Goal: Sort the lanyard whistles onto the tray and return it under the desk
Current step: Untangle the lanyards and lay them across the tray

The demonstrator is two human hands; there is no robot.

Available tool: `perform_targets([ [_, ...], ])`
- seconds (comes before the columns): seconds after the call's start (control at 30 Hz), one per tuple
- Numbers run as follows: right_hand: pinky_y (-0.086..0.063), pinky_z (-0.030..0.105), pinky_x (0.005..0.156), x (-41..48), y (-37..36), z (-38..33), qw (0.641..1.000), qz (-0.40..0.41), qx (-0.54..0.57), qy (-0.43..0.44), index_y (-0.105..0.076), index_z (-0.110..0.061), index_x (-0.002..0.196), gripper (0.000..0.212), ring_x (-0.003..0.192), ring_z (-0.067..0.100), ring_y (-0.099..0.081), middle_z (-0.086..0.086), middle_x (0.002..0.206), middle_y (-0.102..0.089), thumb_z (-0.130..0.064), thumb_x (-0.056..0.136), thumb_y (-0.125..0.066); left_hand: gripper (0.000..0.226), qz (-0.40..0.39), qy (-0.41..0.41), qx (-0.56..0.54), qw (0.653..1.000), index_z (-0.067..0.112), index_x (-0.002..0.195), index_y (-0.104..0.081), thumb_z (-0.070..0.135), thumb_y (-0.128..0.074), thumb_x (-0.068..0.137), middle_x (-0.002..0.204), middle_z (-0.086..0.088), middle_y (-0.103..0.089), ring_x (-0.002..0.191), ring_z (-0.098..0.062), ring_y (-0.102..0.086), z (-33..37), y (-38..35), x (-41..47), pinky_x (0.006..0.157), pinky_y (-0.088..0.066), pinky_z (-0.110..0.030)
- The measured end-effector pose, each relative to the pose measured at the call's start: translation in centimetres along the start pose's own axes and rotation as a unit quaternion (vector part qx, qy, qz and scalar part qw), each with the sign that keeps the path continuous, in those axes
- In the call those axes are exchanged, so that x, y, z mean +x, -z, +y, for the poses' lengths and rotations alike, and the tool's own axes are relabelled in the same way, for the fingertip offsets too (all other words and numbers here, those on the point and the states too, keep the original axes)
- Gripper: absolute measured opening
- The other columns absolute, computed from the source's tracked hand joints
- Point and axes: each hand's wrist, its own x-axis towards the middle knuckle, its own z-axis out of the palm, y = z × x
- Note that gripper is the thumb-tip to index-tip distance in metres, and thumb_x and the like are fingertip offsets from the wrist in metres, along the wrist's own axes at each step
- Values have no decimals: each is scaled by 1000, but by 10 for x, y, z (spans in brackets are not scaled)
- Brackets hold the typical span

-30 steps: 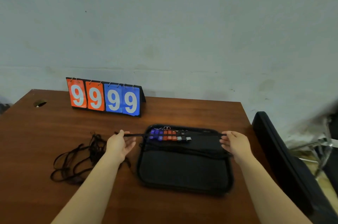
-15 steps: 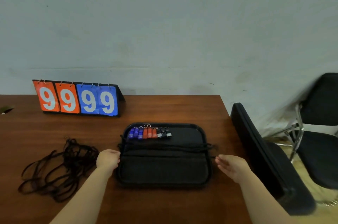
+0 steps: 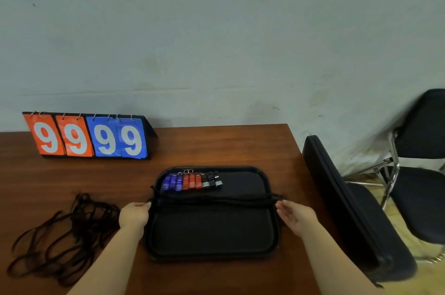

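A black tray (image 3: 212, 255) lies on the brown desk (image 3: 228, 145). A row of whistles (image 3: 191, 181), blue, red and black, sits at its far left. A bundle of black lanyards (image 3: 216, 201) lies stretched across the tray's middle from rim to rim. My left hand (image 3: 133, 215) has its fingers curled over the tray's left rim at the lanyard ends. My right hand (image 3: 297, 216) rests at the right rim, fingers extended and touching the other lanyard ends.
A tangled heap of loose black lanyards (image 3: 65, 234) lies left of the tray. A flip scoreboard (image 3: 89, 137) reading 9999 stands at the back by the wall. A flat black case (image 3: 351, 208) leans at the desk's right edge, beside a black chair (image 3: 419, 198).
One second ago both hands held a lanyard stretched near the whistles. It now lies across the tray's middle, and both hands have come in to the tray's side rims.
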Motion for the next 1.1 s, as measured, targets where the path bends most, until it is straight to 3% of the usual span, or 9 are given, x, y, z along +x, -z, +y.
perform_targets([
  [0.13,-53,36,69,2,-4,-1,1000,6,-3,5,-52,11,123,28,81,26,-63,21,92,-62,7,95,-51,23,-3,11,-11,1000,0,103,-68,18,-67,89,107,-20,-67,102,-39,-61,-1,-2,2,93,-51,-50],
  [0.33,-52,36,85,2,-5,0,999,40,-2,27,-53,13,121,27,81,26,-63,21,90,-62,7,94,-52,23,-11,27,-47,998,0,105,-66,16,-67,89,107,-20,-67,103,-36,-61,-1,0,-1,88,-53,-47],
  [0.47,-55,35,78,2,-4,3,992,100,-15,80,-56,7,122,32,80,24,-64,16,87,-64,-2,92,-61,28,-13,28,-63,998,-2,111,-64,16,-66,90,99,-18,-64,101,-37,-61,1,6,-7,90,-52,-47],
  [0.6,-53,30,62,-4,-10,7,962,153,-143,173,-59,-3,115,26,74,20,-63,10,87,-65,-12,92,-64,29,-12,16,-71,997,-4,115,-62,15,-61,93,102,-17,-64,103,-34,-61,1,15,-14,93,-50,-46],
  [0.73,-53,29,63,-25,-34,20,930,70,-287,221,-60,-11,97,6,72,18,-62,8,88,-67,-17,95,-61,28,-21,-9,-46,999,-3,118,-59,13,-55,96,111,-17,-65,93,-28,-60,-1,23,-22,88,-49,-43],
  [0.9,-48,25,58,-41,-82,54,866,-51,-437,238,-62,-12,92,7,64,14,-59,6,82,-66,-17,96,-59,21,-26,-67,35,997,4,106,-63,19,-50,98,90,-9,-65,79,-26,-61,-20,42,-25,74,-51,-39],
  [1.0,-47,20,60,-54,-109,77,807,-124,-517,257,-61,-18,89,7,70,11,-62,2,85,-66,-19,96,-59,18,12,-66,75,995,11,106,-55,26,-48,99,77,-11,-65,55,-23,-55,-40,59,-29,50,-43,-29],
  [1.1,-44,17,59,-65,-138,98,738,-197,-583,276,-58,-23,86,10,70,8,-61,-3,84,-64,-21,96,-58,19,69,-66,84,992,11,106,-47,27,-51,98,72,-13,-63,49,-25,-52,-57,78,-29,45,-39,-26],
])
